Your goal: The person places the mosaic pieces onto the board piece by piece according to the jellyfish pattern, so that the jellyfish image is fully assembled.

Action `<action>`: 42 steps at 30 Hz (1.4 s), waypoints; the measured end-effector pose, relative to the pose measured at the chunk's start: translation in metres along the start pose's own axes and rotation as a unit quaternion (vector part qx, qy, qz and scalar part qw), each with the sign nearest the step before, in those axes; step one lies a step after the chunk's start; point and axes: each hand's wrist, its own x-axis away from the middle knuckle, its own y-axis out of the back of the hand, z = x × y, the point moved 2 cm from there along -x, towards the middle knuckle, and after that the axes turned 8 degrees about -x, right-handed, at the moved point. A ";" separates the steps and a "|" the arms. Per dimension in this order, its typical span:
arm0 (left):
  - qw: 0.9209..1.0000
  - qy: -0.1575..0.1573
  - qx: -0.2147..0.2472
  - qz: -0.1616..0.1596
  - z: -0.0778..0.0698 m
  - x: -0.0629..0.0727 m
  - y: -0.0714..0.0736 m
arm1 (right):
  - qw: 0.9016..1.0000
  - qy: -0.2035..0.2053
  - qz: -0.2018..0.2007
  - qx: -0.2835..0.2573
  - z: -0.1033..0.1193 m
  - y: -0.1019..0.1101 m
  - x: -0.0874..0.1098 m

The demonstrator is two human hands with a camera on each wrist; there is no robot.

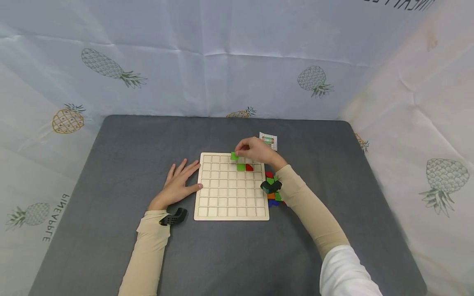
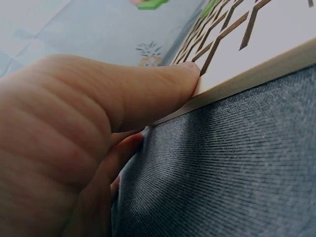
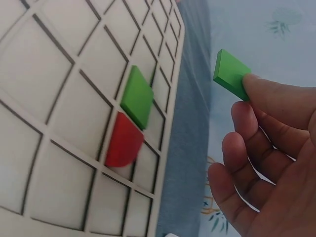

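Observation:
A pale wooden grid board point(image 1: 222, 197) lies flat on the dark table. My left hand point(image 1: 178, 184) rests at its left edge with fingers spread, the thumb point(image 2: 168, 86) touching the board's rim in the left wrist view. Above the board's far edge, my right hand point(image 1: 255, 149) pinches a green square tile point(image 3: 231, 73) between thumb and finger. Two pieces sit side by side in the grid's second row from the far edge: a green square tile point(image 3: 138, 98) and a red rounded piece point(image 3: 123, 142), the red one to the right.
A small printed card point(image 1: 272, 142) lies beyond the board's far right corner, partly behind the right hand. Several coloured pieces point(image 1: 270, 181) in red, green, orange and blue are piled by the board's right edge, partly hidden under the right wrist. Pineapple-print cloth point(image 1: 222, 82) hangs around the grey table point(image 1: 148, 131).

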 end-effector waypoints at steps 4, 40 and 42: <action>1.000 0.001 -0.002 -0.002 0.000 0.000 0.000 | 1.000 -0.005 0.010 0.013 -0.007 -0.007 -0.003; 1.000 0.002 0.003 0.008 0.002 0.000 -0.001 | 0.993 -0.005 0.023 0.115 -0.018 -0.025 -0.010; 1.000 0.003 0.006 0.009 0.002 -0.001 -0.001 | 0.996 -0.002 0.017 0.092 -0.016 -0.022 -0.007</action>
